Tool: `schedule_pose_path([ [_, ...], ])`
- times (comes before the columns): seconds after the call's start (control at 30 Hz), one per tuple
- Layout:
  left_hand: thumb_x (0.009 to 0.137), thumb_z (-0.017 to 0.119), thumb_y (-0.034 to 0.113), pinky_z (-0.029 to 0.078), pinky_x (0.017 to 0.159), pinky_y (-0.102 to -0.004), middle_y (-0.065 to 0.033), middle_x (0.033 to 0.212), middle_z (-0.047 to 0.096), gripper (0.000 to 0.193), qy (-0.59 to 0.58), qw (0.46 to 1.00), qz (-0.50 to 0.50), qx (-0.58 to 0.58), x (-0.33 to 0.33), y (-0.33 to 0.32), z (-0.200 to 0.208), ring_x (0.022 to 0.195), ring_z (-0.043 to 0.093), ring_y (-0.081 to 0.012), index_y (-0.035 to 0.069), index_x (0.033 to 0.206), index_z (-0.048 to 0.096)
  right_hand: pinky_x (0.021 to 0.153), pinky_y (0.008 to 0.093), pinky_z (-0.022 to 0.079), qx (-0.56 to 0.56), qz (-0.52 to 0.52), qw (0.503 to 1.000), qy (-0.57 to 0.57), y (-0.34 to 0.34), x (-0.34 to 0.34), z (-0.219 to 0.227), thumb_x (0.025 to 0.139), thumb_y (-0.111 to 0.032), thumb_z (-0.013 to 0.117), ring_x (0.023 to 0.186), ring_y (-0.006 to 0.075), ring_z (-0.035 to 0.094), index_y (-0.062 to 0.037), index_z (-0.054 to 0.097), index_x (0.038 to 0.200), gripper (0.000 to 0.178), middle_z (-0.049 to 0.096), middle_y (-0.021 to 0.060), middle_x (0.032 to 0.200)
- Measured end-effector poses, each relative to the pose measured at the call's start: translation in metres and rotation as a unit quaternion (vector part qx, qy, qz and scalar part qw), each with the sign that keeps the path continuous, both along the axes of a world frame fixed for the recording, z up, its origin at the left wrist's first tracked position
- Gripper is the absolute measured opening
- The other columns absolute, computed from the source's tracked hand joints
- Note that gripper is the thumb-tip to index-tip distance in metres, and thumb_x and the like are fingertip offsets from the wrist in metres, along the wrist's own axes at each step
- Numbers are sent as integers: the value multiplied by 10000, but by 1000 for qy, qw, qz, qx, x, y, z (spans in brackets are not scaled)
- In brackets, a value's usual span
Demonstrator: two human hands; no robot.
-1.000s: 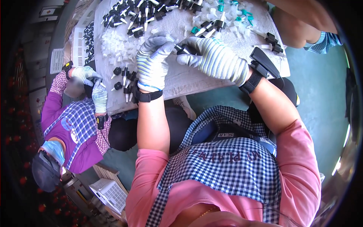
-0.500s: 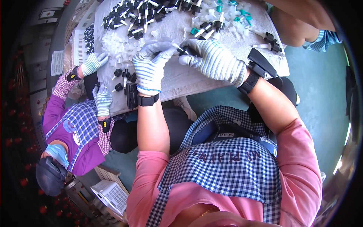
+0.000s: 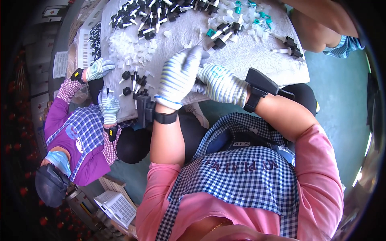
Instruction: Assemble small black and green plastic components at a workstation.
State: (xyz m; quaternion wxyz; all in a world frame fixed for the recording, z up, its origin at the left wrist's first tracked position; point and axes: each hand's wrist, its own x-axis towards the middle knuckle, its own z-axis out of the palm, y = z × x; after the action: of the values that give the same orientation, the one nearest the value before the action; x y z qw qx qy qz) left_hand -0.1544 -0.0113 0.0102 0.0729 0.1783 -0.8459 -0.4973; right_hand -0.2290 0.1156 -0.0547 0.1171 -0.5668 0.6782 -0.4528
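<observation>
"How does the left hand (image 3: pixel 181 76) look?"

"Partly closed, its fingers bent and bunched in front of the right one's. Whatever may be inside is hidden."

"And the right hand (image 3: pixel 223 85)?"

"Curled as well, close against the left, fingertips mostly out of sight. I can't tell whether either grips anything."

"Where are the parts?"

"Several black caps with white stems (image 3: pixel 219 43) lie on the pale tabletop (image 3: pixel 281 69) just beyond both hands, beside clear pieces (image 3: pixel 219 20) mixed with green ones (image 3: pixel 211 33). Milky pieces (image 3: pixel 128 51) are heaped farther left, and a smaller black-and-white cluster (image 3: pixel 126 75) sits left of the left hand"
</observation>
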Motion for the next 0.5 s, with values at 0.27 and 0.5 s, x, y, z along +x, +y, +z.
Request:
schedule_pose_path([
  [0.27,1000,496,451,515,758,-405,-171,863,715,489,-93,976,-39,-194,-12,6,-18,795,687,-334,11,957,706,765,475,511,-7,2,1000,25,8,5,-10,816,-197,663,867,388,637,-52,664,1010,241,674,181,903],
  [0.5,970,497,522,505,719,-457,-239,805,668,554,-92,967,-23,-237,-17,8,-22,799,650,-416,7,905,688,745,465,511,0,-14,999,49,7,9,-26,795,-159,640,846,379,633,-46,663,994,230,665,182,880],
])
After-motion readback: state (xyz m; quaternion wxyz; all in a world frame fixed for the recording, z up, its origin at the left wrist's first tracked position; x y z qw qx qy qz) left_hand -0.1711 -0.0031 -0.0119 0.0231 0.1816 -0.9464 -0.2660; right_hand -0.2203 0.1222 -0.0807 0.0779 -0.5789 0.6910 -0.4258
